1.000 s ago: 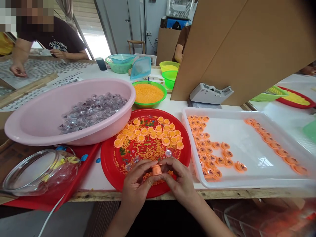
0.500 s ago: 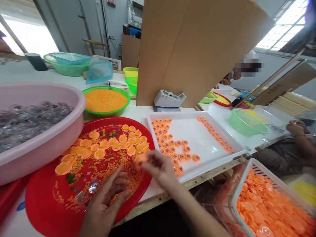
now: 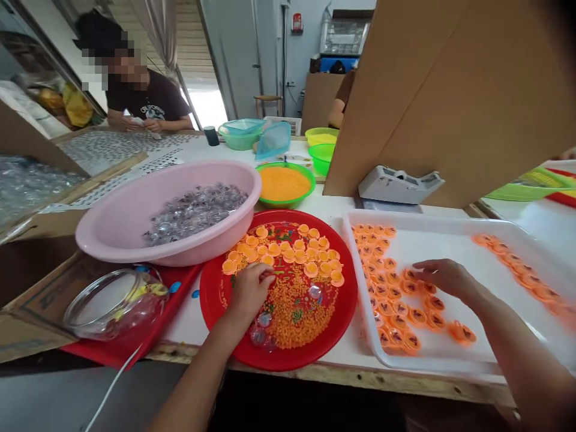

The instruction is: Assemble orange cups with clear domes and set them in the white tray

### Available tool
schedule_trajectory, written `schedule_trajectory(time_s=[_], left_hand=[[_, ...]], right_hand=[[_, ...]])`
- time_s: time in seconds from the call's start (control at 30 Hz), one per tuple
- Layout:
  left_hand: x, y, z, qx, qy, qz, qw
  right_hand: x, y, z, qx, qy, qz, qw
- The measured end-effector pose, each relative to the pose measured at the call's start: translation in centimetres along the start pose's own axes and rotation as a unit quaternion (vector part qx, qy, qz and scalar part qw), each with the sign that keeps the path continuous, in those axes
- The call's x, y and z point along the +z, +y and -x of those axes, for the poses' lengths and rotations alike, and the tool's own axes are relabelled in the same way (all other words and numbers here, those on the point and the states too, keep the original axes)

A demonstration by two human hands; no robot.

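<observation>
My left hand is over the red round tray, its fingers curled beside the near edge of a cluster of orange discs. Its fingertips are partly hidden, so what they hold cannot be made out. Small orange beads and a few clear domes lie on the same tray. My right hand is above the white rectangular tray. Its fingers stretch left, slightly apart, with the tips beside an orange disc with a dark print. Similar discs stand in rows around it.
A pink basin of clear domes stands at the left, near a glass jar. Behind are a green bowl of orange beads, a tape dispenser and a cardboard panel. A person sits at the far left.
The view has swung left. My right hand has moved from the red tray to the white tray and no longer visibly holds the orange disc. My left hand has moved toward the disc cluster, fingers curling.
</observation>
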State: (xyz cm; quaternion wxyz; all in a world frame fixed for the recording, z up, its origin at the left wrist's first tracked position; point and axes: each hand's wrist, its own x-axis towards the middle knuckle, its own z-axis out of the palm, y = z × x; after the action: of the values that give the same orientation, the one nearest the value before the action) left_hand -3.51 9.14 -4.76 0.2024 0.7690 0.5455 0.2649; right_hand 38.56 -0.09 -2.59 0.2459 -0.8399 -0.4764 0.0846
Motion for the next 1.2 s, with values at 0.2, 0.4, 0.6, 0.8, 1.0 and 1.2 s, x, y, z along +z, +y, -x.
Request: schedule_trajectory(time_s=[0.2,0.4,0.6,0.8,1.0,1.2], left_hand=[[1.2,0.1,-2.7,-0.019,0.017,-0.058,0.998],[1.2,-0.5,-1.9,0.043,-0.026,-0.046,0.998],[1.4,0.2,2.5,0.080,-0.025,0.056,0.995],[0.8,1.8,5.2,0.028,0.003,0.206,0.978],[-1.2,2.5,5.7,-0.096,-0.080,0.357,0.926],[-0.6,1.6,6.4,-0.178,-0.079,0.430,0.881]], right_hand=[[2.8,-9.6,8.5,-0.172,-0.063,-0.089,0.979],[10.5,-17.8,14.8,-0.245,-0.188,-0.217,0.926],[14.2,-18.3,13.2,-0.043,-0.216,-0.415,0.883],[13.0,-19.2,13.8,0.058,-0.317,-0.547,0.772],[12.8,-18.6,13.4,0.055,-0.368,-0.541,0.754],[13.2,-17.9,13.6,-0.008,-0.245,-0.411,0.878]])
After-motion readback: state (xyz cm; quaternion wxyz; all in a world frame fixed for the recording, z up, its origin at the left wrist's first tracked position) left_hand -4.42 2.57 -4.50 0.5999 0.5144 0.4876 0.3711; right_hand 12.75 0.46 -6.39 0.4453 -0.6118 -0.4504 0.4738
